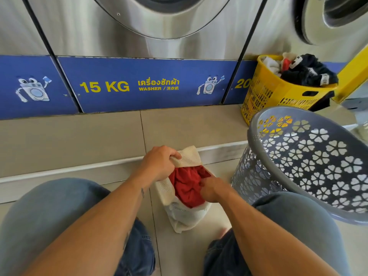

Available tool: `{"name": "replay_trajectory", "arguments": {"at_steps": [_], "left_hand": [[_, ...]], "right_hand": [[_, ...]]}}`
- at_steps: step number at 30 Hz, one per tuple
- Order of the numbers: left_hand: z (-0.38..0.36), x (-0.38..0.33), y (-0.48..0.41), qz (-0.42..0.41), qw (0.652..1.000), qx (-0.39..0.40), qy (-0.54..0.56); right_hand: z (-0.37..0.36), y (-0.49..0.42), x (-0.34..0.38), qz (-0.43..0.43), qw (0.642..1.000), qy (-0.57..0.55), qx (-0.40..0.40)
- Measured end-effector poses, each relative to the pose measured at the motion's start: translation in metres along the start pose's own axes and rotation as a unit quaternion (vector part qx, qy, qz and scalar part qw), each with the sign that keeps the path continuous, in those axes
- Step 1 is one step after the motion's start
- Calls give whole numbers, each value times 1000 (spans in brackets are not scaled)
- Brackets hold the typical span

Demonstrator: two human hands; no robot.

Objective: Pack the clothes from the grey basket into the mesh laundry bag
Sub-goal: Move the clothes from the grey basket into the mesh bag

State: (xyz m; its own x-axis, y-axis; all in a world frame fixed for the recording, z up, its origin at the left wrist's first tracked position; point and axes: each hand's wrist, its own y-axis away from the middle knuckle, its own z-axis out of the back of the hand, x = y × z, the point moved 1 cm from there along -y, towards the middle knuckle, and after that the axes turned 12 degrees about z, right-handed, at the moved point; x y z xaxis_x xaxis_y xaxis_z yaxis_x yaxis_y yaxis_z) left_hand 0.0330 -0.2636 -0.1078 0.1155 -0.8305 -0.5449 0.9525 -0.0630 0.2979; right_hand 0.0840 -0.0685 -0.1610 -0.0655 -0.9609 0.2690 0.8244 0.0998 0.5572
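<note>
The person squats on the tiled floor [199, 246] in front of a washer [139, 36] marked 15 KG. The mesh laundry bag [184, 214] stands on the floor between the knees, with its mouth open. The left hand [159, 163] grips the far edge of the bag and lifts it, the fingers [175, 155] clenched on the mesh. The right hand [211, 189] is at the near right side of the mouth, its fingers pinching the red garment [187, 184] that fills the opening. The grey basket [306, 162] is tilted just right of the bag; inside it no clothes are visible. A yellow basket [278, 92] with clothes stands behind it
</note>
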Motion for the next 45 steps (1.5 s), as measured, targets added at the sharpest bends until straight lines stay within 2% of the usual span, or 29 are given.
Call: {"name": "replay_trajectory", "arguments": {"at_steps": [6,11,15,20,24,28,33,35,38,41,43,45], "left_hand": [[2,1,5,-2,1000,0,-7],[3,0,8,0,1000,2,-19],[5,-3,10,-5,1000,1,-31],[6,-2,9,1,999,-6,-48],[9,2,8,12,998,-27,-53],[9,1,7,16,998,-33,-46],[6,-2,4,16,998,-25,-51],[5,-2,3,16,998,-22,-51],[4,-4,4,10,998,-18,-62],[4,-5,5,8,998,-17,-67],[4,-5,6,8,998,-19,-67],[6,-4,8,10,998,-23,-62]], "right_hand": [[0,13,5,17,989,128,76],[3,19,1,22,992,69,99],[3,17,3,27,998,-18,51],[15,12,7,84,990,-108,-44],[23,14,9,94,985,-76,-122],[19,15,13,78,988,4,-130],[19,14,14,60,992,37,-108],[21,15,14,56,995,49,-73],[22,18,15,74,994,46,64],[19,26,25,116,974,93,173],[12,29,32,128,968,120,180],[7,32,36,125,973,100,167]]}}
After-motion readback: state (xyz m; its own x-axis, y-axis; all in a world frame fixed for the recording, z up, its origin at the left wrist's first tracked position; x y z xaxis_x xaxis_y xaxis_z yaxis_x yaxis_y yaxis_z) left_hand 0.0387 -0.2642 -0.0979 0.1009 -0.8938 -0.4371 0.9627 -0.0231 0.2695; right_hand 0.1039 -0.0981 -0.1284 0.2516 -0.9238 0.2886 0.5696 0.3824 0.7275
